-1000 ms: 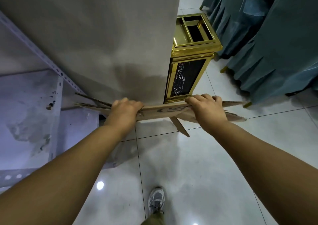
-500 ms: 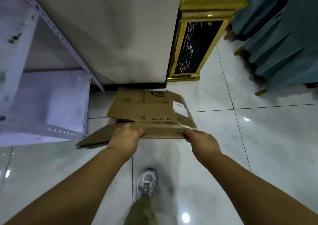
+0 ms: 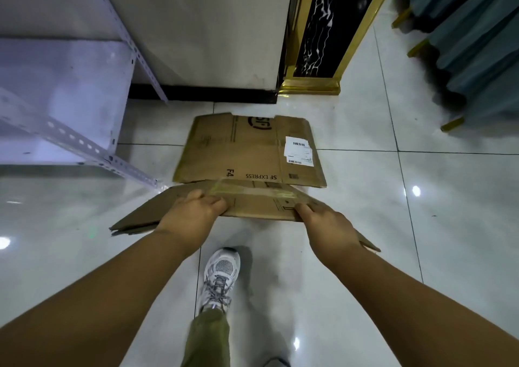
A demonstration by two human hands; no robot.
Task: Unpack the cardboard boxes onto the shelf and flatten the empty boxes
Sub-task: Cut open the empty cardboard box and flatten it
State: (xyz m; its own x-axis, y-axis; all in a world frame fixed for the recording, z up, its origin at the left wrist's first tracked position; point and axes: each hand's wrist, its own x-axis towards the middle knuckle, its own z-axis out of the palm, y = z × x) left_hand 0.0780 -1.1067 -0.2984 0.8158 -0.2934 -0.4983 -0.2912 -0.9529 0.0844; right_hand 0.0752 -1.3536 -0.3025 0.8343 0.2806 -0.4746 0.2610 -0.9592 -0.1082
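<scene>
Glossy tiled floor (image 3: pixel 421 226) under flattened cardboard box (image 3: pixel 247 150)

Dim and cool-toned overall, with small white glare spots from overhead lights on the glossy floor tiles (image 3: pixel 449 226), soft shadow under the forearms and around the shoe (image 3: pixel 220 276), wide-angle bending of straight lines near the edges, slight motion blur on the curtains (image 3: pixel 477 43).

A flattened brown cardboard box (image 3: pixel 250 153) lies printed-side up on the floor.
</scene>
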